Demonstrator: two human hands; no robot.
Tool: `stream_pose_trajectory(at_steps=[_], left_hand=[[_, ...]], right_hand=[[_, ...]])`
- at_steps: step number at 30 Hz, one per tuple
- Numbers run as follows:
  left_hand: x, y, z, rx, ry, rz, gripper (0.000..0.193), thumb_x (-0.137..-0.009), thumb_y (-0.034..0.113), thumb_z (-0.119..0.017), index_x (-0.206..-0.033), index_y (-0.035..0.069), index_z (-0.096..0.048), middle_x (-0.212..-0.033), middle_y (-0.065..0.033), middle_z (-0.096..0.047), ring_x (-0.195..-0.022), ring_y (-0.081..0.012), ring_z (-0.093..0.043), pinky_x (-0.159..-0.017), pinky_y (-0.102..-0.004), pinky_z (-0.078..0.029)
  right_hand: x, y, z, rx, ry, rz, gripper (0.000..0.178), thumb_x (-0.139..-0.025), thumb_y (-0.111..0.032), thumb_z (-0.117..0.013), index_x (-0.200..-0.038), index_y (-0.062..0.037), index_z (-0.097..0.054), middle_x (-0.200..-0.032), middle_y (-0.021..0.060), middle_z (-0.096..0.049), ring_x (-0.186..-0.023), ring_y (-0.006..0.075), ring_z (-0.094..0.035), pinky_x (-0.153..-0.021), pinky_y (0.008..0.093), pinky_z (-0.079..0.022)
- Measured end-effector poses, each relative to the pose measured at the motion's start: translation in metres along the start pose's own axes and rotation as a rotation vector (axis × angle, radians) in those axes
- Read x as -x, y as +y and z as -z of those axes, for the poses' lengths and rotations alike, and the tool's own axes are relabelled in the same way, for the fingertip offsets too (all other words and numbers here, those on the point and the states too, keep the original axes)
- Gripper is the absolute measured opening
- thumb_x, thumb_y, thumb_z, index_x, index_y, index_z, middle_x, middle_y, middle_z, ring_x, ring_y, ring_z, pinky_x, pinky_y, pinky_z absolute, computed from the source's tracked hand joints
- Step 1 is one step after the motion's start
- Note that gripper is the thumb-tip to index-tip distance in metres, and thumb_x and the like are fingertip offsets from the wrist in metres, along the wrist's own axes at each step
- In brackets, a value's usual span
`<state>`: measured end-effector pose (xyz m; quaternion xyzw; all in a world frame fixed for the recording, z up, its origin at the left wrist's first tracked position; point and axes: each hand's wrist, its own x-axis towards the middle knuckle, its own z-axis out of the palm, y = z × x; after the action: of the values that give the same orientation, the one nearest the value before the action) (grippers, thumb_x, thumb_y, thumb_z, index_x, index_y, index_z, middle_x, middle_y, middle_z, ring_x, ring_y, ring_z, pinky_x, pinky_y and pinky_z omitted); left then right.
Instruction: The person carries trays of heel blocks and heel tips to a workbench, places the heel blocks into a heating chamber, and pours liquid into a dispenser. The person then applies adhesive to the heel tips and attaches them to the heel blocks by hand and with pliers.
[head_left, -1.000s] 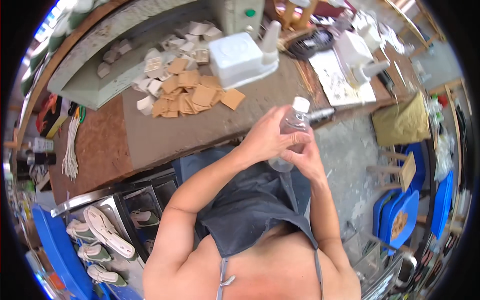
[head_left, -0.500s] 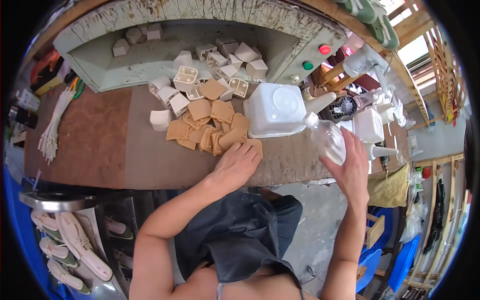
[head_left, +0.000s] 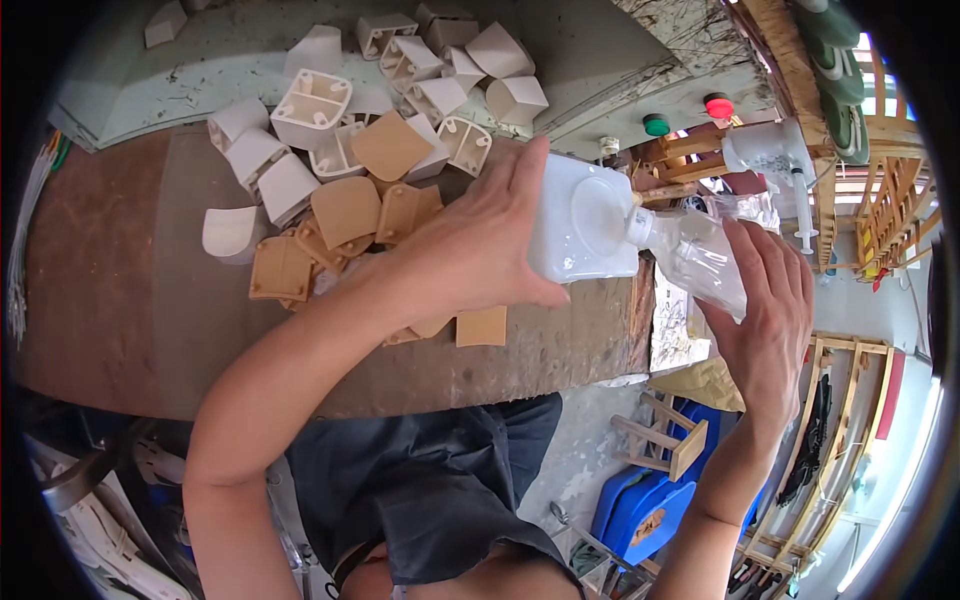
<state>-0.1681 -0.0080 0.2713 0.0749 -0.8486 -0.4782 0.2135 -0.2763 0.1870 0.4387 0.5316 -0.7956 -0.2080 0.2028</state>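
My left hand (head_left: 495, 235) spans the left side of a white translucent plastic container (head_left: 585, 220), thumb at the near edge and fingers at the far edge. In my right hand (head_left: 765, 310) is a clear squeeze bottle (head_left: 700, 255), tilted with its white cap (head_left: 640, 228) against or just in front of the container's right edge. I cannot tell whether they touch. Left of the container, partly behind my left forearm, lies a heap of tan curved pieces (head_left: 346, 210). One tan piece (head_left: 482, 326) lies apart on the worktable (head_left: 330, 385).
White hollow plastic blocks (head_left: 312, 105) are piled beyond the tan pieces, reaching into a grey recessed housing (head_left: 230, 60). On it are a green button (head_left: 656, 125) and a red button (head_left: 718, 106). A wooden stool (head_left: 685, 450) and blue bins (head_left: 650, 520) stand below right.
My left hand has left the tan pieces and moved right onto the white container. My right hand still has the bottle, its cap now at the container. The view has turned right and closer.
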Motion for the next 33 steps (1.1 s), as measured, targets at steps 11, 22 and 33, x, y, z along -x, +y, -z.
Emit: stream_pose_trajectory(at_steps=[11, 22, 33], left_hand=[[0.002, 0.007, -0.024, 0.048, 0.071, -0.083, 0.096, -0.06, 0.022, -0.078, -0.133, -0.009, -0.023, -0.126, -0.0323, -0.041, -0.117, -0.0457, -0.046, -0.102, -0.045, -0.04], [0.004, 0.012, -0.025, 0.022, -0.041, 0.0, 0.106, -0.061, 0.029, -0.081, -0.14, -0.006, -0.019, -0.135, -0.0291, -0.036, -0.126, -0.0404, -0.042, -0.105, -0.042, -0.037], [0.006, 0.014, -0.024, -0.057, -0.043, -0.034, 0.106, -0.062, 0.03, -0.081, -0.138, -0.007, -0.017, -0.132, -0.0307, -0.037, -0.122, -0.0427, -0.044, -0.099, -0.0452, -0.044]], right_hand=[[0.003, 0.005, 0.012, 0.105, -0.034, 0.053, 0.078, -0.056, -0.004, -0.078, -0.129, -0.0121, -0.052, -0.12, 0.0077, -0.058, -0.112, 0.0282, -0.053, -0.101, 0.0447, -0.039], [0.015, 0.007, 0.011, 0.102, -0.055, 0.061, 0.075, -0.053, -0.001, -0.078, -0.124, -0.0103, -0.055, -0.115, 0.0079, -0.06, -0.109, 0.0269, -0.055, -0.096, 0.0432, -0.042], [0.016, 0.008, 0.001, 0.124, -0.02, 0.021, 0.075, -0.053, -0.001, -0.079, -0.124, -0.0123, -0.056, -0.117, 0.0071, -0.06, -0.109, 0.0269, -0.055, -0.096, 0.0418, -0.041]])
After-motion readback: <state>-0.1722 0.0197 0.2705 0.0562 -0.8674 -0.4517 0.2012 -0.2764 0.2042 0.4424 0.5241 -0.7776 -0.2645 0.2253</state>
